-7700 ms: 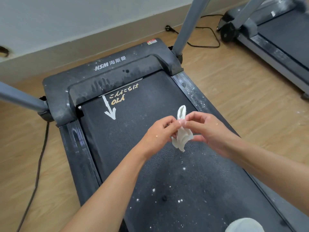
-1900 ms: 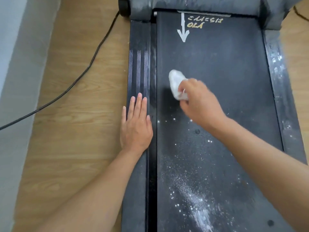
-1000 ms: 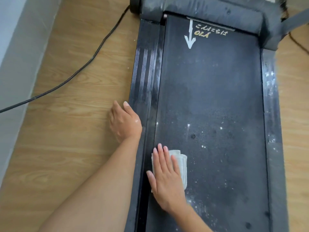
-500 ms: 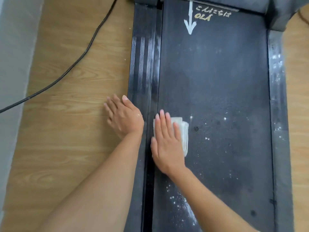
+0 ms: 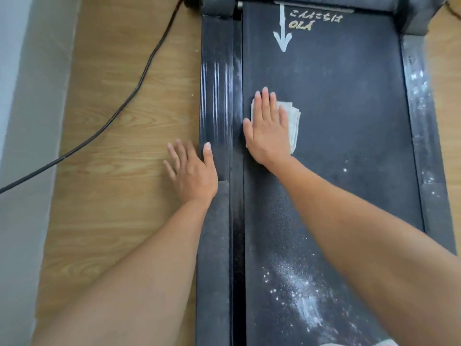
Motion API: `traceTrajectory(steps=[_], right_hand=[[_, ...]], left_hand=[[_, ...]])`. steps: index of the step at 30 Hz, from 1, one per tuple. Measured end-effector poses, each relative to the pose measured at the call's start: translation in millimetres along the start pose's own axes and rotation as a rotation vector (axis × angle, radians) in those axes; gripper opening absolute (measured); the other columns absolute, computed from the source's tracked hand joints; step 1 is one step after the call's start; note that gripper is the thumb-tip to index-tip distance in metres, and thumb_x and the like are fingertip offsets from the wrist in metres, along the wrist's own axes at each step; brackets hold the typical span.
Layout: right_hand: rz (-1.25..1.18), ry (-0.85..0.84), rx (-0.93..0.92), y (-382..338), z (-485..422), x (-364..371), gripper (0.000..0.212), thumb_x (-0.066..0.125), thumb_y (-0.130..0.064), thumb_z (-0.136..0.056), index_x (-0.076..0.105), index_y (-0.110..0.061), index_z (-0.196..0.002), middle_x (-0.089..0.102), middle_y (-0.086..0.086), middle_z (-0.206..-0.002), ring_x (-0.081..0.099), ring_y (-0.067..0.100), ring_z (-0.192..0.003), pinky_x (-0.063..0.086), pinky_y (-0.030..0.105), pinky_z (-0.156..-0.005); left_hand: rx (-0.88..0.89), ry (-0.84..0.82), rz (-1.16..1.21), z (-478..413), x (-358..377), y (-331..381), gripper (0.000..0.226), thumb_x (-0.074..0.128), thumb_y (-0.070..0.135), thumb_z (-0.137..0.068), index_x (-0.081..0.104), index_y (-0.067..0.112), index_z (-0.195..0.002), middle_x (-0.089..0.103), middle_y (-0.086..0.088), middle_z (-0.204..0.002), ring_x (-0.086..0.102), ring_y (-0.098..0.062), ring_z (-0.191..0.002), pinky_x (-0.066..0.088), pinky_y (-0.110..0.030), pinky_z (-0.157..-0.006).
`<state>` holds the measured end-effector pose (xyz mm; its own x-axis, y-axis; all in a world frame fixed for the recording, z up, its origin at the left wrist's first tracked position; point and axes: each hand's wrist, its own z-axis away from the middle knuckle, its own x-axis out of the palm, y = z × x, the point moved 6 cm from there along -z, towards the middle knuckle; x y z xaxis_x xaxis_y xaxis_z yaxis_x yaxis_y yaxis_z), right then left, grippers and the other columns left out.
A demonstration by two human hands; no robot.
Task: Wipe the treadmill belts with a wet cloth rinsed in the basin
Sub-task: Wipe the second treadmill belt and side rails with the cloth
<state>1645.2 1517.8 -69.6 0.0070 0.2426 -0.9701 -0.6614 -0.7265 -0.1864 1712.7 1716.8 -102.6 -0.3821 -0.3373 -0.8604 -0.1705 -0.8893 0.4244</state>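
Treadmill belt (image 5: 349, 108) during a wiping stroke, read left to right. Left hand (image 5: 192, 173) lies flat, fingers straight and slightly apart on the wooden floor (image 5: 112, 221), thumb on the side rail (image 5: 215, 83), probably bracing the lean. Right hand (image 5: 267, 131) presses the folded wet cloth (image 5: 293, 121) onto the belt's left margin, fingers straight and close together, spreading pressure over the fabric. White dust (image 5: 304, 303) remains nearer the person. Compared with half a second ago, hand and cloth have slid up the belt toward the arrow (image 5: 282, 33); the left hand has barely shifted.
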Motion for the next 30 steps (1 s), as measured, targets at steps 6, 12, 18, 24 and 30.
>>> traceTrajectory(steps=[6,12,18,24,30], right_hand=[[0.058,-0.141,-0.227,-16.8,265.3,44.7,0.070,0.035,-0.044,-0.111,0.014,-0.012,-0.168,-0.002,0.004,-0.178,0.002,0.023,-0.164,0.018,0.051,-0.126],[0.069,-0.051,-0.119,10.2,102.6,27.0,0.074,0.023,-0.057,-0.109,0.012,-0.016,-0.169,0.004,0.002,-0.177,0.000,0.021,-0.164,0.008,0.046,-0.131],[0.042,-0.012,0.074,71.5,-11.3,-11.0,0.080,0.017,-0.063,-0.107,0.001,-0.015,-0.169,-0.005,0.003,-0.177,-0.007,0.021,-0.163,0.004,0.049,-0.132],[0.085,-0.155,-0.033,37.7,282.0,40.0,0.075,0.024,-0.053,-0.111,0.009,-0.008,-0.168,-0.005,0.009,-0.177,0.004,0.030,-0.163,0.007,0.049,-0.131],[0.059,-0.048,0.013,69.8,106.5,9.6,0.086,0.016,-0.068,-0.105,0.005,-0.012,-0.169,-0.005,0.004,-0.177,-0.005,0.022,-0.164,0.006,0.048,-0.131]], left_hand=[[-0.028,0.100,-0.010,1.4,1.6,2.1,0.087,0.006,0.067,-0.100,0.045,0.014,-0.156,0.028,-0.008,-0.171,0.006,-0.025,-0.162,0.003,-0.052,-0.130],[-0.019,0.128,-0.059,2.1,1.1,2.0,0.080,0.011,0.064,-0.103,0.044,0.014,-0.156,0.027,-0.010,-0.171,0.008,-0.028,-0.162,0.008,-0.051,-0.130],[-0.008,0.108,-0.053,1.5,1.6,2.2,0.077,0.013,0.064,-0.105,0.043,0.015,-0.157,0.026,-0.010,-0.171,0.008,-0.028,-0.162,0.009,-0.052,-0.130],[-0.012,0.118,-0.012,1.9,0.9,3.1,0.081,0.011,0.065,-0.103,0.045,0.014,-0.156,0.028,-0.011,-0.171,0.011,-0.028,-0.161,0.011,-0.052,-0.129],[-0.011,0.125,-0.002,-1.1,2.6,0.2,0.079,0.012,0.064,-0.105,0.044,0.013,-0.156,0.028,-0.010,-0.171,0.011,-0.027,-0.161,0.011,-0.051,-0.129]])
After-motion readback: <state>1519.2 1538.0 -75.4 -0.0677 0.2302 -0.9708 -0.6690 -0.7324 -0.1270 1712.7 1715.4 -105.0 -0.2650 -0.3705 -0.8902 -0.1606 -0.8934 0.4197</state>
